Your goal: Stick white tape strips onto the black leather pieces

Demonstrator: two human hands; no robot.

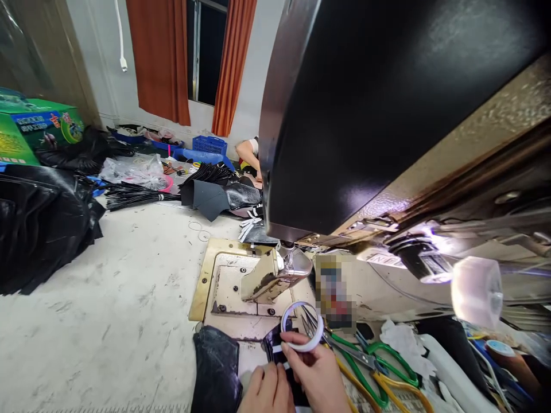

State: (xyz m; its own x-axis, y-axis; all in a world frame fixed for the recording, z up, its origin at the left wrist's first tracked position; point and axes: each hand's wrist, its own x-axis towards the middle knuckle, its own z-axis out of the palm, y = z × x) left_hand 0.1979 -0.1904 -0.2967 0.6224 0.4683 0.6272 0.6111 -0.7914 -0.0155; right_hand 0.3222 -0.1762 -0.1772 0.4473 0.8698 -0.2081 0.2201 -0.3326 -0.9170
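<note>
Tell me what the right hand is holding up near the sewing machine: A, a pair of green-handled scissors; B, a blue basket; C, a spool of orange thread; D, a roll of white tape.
D: the right hand grips a white tape roll by its lower rim, while the green-handled scissors lie untouched on the table beside it.

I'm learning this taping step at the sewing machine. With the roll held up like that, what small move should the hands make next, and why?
Probably press the drawn-out tape end down onto the small black piece. The right hand holds the white tape roll just above it, with a short white strip already on the piece, while the left hand steadies the piece on the machine bed.
</note>
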